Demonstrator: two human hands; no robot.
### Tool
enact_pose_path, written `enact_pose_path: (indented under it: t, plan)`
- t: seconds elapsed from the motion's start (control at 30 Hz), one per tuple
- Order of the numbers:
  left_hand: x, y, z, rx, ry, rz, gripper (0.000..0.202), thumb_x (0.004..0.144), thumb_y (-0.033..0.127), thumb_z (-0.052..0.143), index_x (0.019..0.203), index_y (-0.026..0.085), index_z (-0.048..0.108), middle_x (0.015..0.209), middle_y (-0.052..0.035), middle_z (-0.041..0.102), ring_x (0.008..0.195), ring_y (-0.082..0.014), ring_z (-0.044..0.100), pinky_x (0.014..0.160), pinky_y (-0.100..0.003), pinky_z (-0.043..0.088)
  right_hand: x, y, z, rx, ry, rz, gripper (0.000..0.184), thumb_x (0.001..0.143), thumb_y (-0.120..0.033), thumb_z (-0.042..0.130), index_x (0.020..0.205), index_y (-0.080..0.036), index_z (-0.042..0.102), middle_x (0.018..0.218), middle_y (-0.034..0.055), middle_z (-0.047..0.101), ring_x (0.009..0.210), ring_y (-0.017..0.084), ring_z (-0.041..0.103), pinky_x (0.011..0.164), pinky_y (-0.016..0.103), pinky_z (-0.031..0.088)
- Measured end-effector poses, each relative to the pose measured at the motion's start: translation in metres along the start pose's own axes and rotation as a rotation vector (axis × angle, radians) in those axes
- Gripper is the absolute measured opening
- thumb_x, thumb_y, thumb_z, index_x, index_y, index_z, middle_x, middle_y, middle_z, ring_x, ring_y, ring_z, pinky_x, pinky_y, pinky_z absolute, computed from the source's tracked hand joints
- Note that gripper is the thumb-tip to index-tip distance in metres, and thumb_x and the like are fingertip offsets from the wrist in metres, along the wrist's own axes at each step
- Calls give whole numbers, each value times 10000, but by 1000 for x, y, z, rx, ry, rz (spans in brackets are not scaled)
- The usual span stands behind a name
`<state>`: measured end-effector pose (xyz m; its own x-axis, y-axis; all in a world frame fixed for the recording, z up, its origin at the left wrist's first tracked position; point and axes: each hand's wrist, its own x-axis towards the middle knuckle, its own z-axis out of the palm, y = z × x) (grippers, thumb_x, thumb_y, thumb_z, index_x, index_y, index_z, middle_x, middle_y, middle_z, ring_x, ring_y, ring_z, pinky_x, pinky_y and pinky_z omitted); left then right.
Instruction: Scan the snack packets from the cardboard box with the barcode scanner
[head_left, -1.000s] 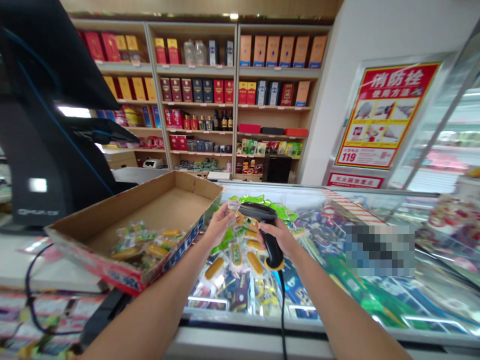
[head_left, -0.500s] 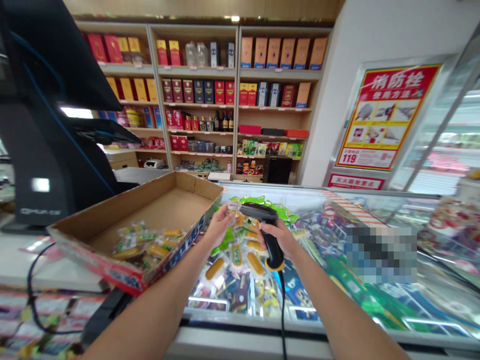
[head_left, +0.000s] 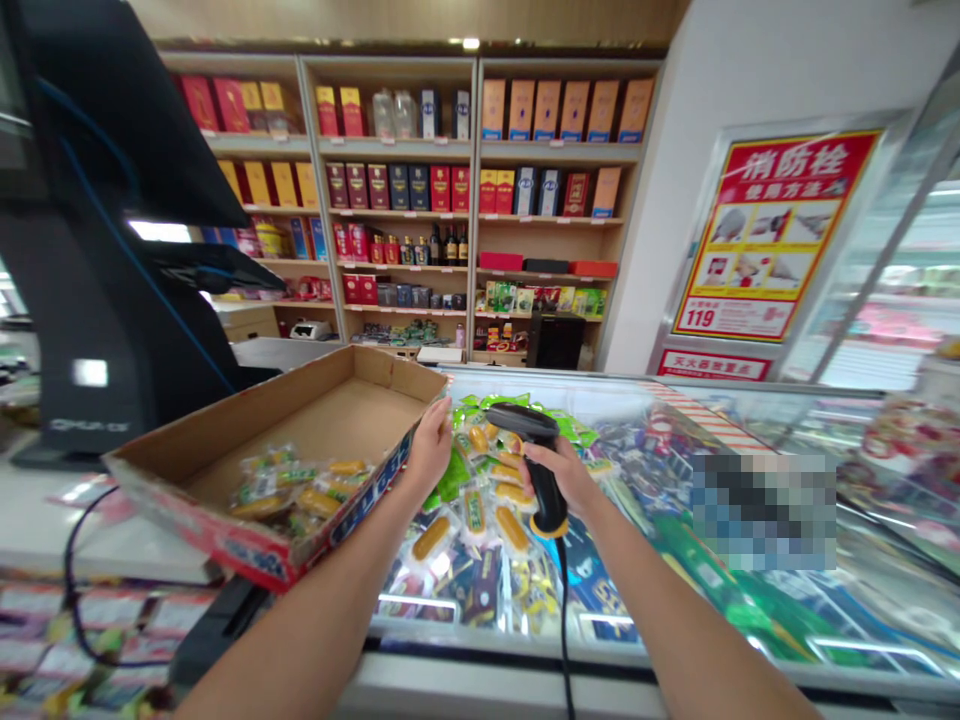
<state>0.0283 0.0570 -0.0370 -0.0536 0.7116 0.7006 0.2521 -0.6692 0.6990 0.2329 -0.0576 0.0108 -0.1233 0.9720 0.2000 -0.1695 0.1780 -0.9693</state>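
My right hand (head_left: 562,470) is wrapped round the grip of a black handheld barcode scanner (head_left: 529,425), its head pointing left and its cable hanging down. Close to the right wall of an open cardboard box (head_left: 360,390) is my left hand (head_left: 430,445), its fingers curled; whatever they hold is hidden. Several wrapped yellow snacks (head_left: 513,528) lie on the glass counter below the scanner, beside bright green packets (head_left: 450,480). More wrapped snacks (head_left: 315,500) are in the near part of the box.
A black checkout terminal (head_left: 97,250) stands at the left behind the box. The glass display counter (head_left: 510,650) holds many packets. Shelves of boxed bottles (head_left: 397,185) line the back wall, and a red-and-yellow fire hydrant poster (head_left: 780,230) hangs at right.
My left hand has moved left, away from the scanner head to the box's right edge. The small clear packet in its fingertips no longer shows. My right hand still holds the scanner in about the same place.
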Motion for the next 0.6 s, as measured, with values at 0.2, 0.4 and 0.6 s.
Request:
enact_pose_path:
  t: [0.2,0.4,0.6]
  plan:
    - [-11,42,-5,300,-134,138,359,824,223,547,1157,197,677,1405,-124,538,1305,-262,511,1113,-432,392,3,2,-4,-8,11,-20,334,657,-463,725,747,-157,625,493,-5,592,379,127,533,403,240,430]
    - [8,115,-66,626,-457,82,267,738,215,611,976,243,729,992,-77,744,934,-251,691,914,-346,506,7,1,-9,14,79,-51,326,679,-461,707,754,-156,619,491,-9,598,378,122,528,401,238,426]
    - [58,78,-175,878,-702,-204,226,462,84,644,649,205,680,754,-80,721,749,-289,675,795,-372,516,10,1,-13,49,129,-89,318,684,-454,706,741,-154,617,491,-10,596,371,121,527,395,242,429]
